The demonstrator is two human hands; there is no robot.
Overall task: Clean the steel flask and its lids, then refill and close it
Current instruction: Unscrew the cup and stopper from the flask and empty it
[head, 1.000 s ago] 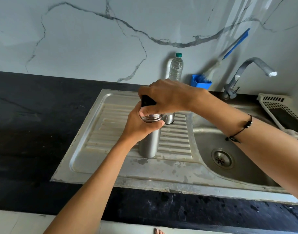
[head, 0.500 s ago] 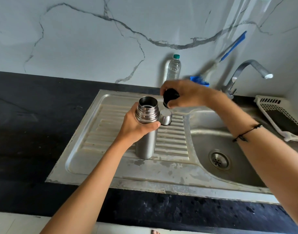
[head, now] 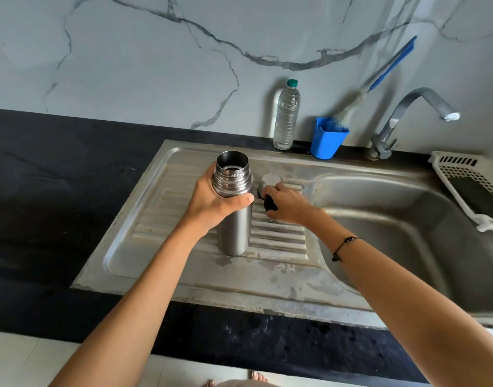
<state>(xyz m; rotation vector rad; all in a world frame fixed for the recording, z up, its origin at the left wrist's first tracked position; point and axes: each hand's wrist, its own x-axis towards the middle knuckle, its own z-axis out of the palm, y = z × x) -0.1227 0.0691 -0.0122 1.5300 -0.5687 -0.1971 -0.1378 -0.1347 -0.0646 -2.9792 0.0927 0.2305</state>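
On the steel drainboard (head: 184,263), your left hand (head: 212,202) wraps the open flask (head: 234,219) — smooth, probably slippery; grip below the threads — right hand (head: 287,205) pinches the black stopper (head: 270,203).

We count one steel flask (head: 234,208), two lids, a steel cup lid (head: 271,180) and a black stopper (head: 270,203), though the stopper is mostly hidden. One plastic bottle (head: 286,115), one blue cup (head: 326,141), one brush (head: 379,76), one tap (head: 407,113), one white basket (head: 463,169), two hands.
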